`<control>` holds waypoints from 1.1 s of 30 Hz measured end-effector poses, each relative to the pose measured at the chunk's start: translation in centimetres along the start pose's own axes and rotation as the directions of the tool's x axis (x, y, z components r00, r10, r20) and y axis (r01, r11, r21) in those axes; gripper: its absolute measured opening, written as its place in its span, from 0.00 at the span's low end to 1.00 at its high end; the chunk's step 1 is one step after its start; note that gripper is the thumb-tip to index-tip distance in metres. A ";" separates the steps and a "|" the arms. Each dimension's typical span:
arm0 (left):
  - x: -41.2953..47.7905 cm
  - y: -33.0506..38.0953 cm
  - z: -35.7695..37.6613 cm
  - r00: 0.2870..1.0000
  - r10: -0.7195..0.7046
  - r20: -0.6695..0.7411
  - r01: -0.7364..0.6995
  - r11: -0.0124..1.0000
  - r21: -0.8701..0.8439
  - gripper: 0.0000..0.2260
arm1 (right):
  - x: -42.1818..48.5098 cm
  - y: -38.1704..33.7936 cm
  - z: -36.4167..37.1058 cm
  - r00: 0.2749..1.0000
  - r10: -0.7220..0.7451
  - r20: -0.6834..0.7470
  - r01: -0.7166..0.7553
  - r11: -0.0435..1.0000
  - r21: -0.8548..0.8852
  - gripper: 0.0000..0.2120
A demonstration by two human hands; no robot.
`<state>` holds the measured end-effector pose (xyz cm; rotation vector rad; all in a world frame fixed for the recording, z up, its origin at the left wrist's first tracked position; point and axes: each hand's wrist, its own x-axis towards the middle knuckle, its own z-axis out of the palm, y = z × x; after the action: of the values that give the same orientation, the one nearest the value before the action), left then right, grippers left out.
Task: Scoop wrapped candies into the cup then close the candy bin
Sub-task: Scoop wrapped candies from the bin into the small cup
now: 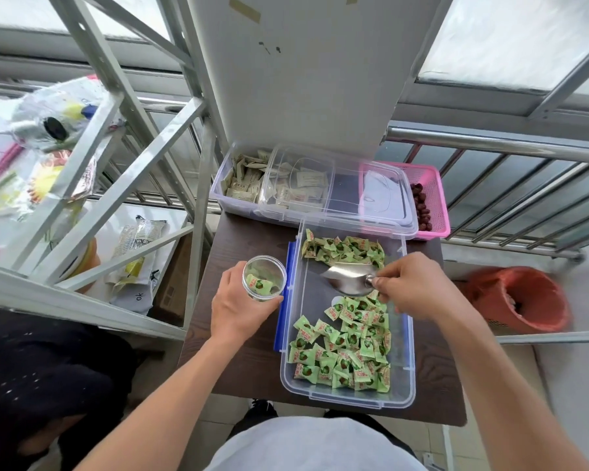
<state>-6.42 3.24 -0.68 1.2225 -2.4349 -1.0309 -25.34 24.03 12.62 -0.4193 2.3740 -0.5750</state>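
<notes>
A clear plastic candy bin (409, 334) lies open on a dark wooden table (248, 362), with green wrapped candies (347, 348) piled at its near end and more at its far end. My left hand (238, 304) grips a small clear cup (264, 277) just left of the bin; a few candies lie in it. My right hand (418, 287) holds the handle of a metal scoop (349, 278), whose empty bowl hangs over the bin's bare middle. The bin's clear lid (340, 190) rests across the containers behind it.
Behind the bin stand a clear box of beige sachets (245, 181) and a pink basket with red dates (432, 198). A metal rack (123, 137) with bags rises at the left. A railing (490, 144) and an orange bucket (520, 300) are at the right.
</notes>
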 end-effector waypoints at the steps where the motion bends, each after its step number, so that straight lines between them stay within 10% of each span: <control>1: 0.2 0.0 -0.1 0.999 -0.040 -0.016 0.040 0.999 -0.026 0.37 | 0.5 0.8 0.4 1.000 0.030 0.009 -0.030 0.999 -0.013 0.10; 33: 0.6 -0.5 0.9 0.988 -0.136 0.071 0.147 0.971 -0.189 0.39 | 8.4 5.8 11.2 0.983 0.166 0.080 -0.179 0.966 0.187 0.13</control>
<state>-6.95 3.03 -1.75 1.3322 -2.2500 -1.3258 -24.99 22.04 -2.37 -0.1399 2.2398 -0.6926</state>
